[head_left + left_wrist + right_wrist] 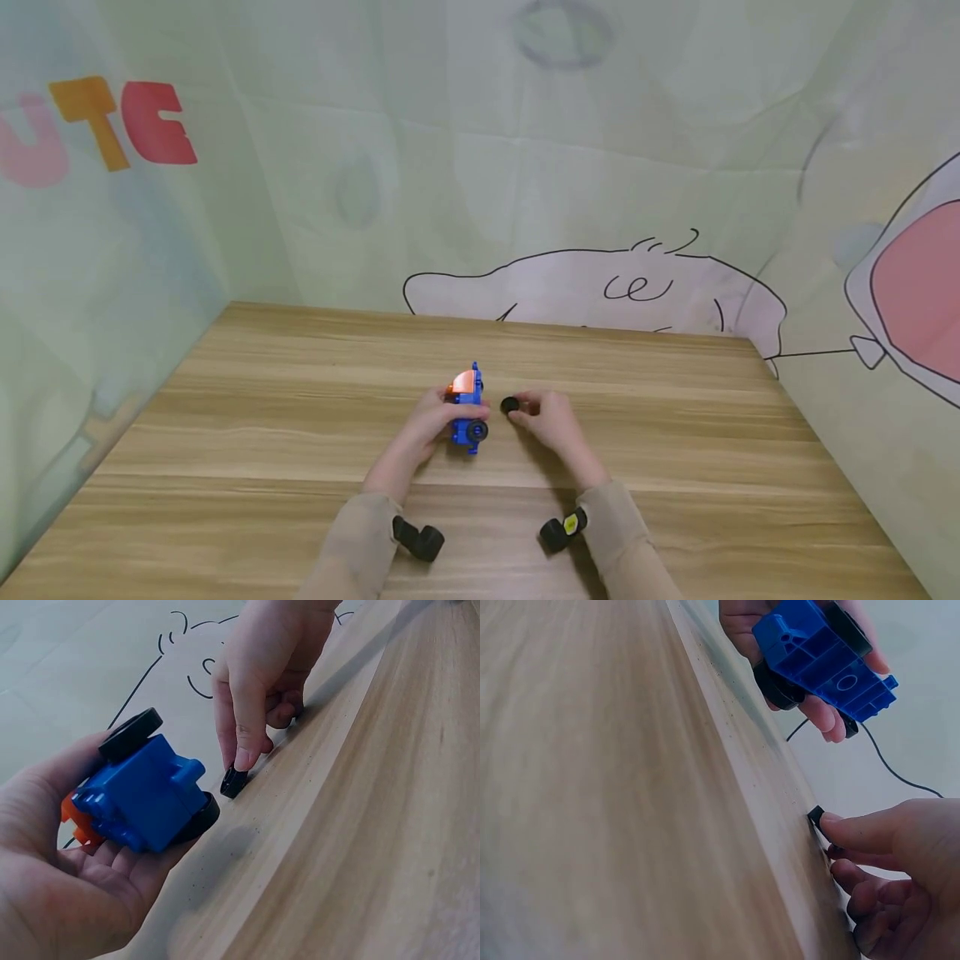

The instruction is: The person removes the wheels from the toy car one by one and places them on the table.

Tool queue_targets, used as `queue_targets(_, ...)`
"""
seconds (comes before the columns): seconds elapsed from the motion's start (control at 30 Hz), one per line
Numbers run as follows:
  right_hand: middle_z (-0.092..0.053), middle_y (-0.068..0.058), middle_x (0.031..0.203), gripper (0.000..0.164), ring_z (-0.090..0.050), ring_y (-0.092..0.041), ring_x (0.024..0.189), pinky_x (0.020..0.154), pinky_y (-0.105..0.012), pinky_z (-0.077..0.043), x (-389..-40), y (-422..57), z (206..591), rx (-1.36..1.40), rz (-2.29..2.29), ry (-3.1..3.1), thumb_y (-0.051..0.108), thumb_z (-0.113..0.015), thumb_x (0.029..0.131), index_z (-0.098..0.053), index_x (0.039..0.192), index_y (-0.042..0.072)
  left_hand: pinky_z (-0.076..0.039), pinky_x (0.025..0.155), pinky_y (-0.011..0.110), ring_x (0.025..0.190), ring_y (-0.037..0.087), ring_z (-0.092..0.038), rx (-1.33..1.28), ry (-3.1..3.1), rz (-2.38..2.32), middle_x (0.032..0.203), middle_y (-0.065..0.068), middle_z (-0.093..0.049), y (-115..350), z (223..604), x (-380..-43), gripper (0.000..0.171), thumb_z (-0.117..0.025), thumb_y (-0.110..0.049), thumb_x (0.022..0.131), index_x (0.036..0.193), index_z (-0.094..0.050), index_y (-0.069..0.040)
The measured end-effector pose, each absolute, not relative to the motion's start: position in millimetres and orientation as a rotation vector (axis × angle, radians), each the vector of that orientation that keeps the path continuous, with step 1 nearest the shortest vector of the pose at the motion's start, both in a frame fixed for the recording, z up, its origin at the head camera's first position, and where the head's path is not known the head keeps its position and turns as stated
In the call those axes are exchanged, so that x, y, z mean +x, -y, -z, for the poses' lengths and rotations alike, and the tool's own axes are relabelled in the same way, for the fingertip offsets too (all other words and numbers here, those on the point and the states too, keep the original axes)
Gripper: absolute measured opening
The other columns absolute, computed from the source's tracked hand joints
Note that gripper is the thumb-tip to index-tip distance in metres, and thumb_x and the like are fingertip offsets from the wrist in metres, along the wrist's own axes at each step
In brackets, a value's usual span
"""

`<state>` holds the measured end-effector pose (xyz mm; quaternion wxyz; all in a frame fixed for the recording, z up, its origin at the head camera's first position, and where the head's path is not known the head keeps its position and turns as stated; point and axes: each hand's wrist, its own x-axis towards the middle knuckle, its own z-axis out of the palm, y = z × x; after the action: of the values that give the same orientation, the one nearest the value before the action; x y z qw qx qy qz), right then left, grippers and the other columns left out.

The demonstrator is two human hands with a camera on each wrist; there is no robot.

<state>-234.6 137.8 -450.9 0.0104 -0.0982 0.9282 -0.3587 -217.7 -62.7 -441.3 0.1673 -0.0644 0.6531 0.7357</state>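
Observation:
My left hand grips a blue toy car with an orange part, fingers on one side and thumb on the other. Black wheels sit on the car's sides, and its ribbed blue underside faces the right wrist camera. To the right of the car, my right hand pinches a small loose black wheel between thumb and fingertips, low over the table. The left wrist view shows this wheel tilted under the thumb tip. Part of the orange piece is hidden by the left hand.
Both hands work above a wood-grain table. A pale printed cloth rises behind the table's back edge and along its sides. Each wrist wears a black camera mount, the left one and the right one.

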Motion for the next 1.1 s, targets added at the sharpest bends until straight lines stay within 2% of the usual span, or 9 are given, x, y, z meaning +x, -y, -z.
queue_targets(0.23, -0.068, -0.007, 0.084, 0.032, -0.056, -0.016, 0.076, 0.069, -0.030, -0.048, -234.6, -138.0, 452.1, -0.338, 1.114, -2.902, 0.014, -0.075, 0.084, -0.070, 0.113, 0.000, -0.042, 0.108, 0.049, 0.111, 0.030, -0.066, -0.200, -1.876, -2.072, 0.122, 0.022, -0.066, 62.7, 439.9, -217.3, 0.066, -0.076, -0.013, 0.084, 0.136, -0.041, 0.006)
queue_targets(0.77, -0.063, -0.003, 0.074, 0.036, -0.050, -0.011, 0.065, 0.060, -0.022, -0.040, -235.0, -137.5, 450.1, -0.324, 1.117, -2.879, 0.012, -0.074, 0.084, -0.067, 0.117, -0.001, -0.045, 0.105, 0.049, 0.108, 0.029, -0.068, -0.207, -1.866, -2.088, 0.120, 0.022, -0.067, 60.9, 442.8, -219.4, 0.063, -0.076, -0.010, 0.083, 0.133, -0.041, 0.006)
queue_targets(1.1, -0.065, -0.006, 0.080, 0.032, -0.055, -0.014, 0.067, 0.057, -0.024, -0.045, -233.5, -140.7, 436.9, -0.286, 1.252, -2.823, 0.013, -0.073, 0.086, -0.066, 0.113, -0.002, -0.045, 0.105, 0.048, 0.105, 0.028, -0.069, -0.216, -1.847, -2.103, 0.120, 0.022, -0.066, 61.2, 442.2, -219.6, 0.059, -0.075, -0.009, 0.083, 0.132, -0.045, 0.006)
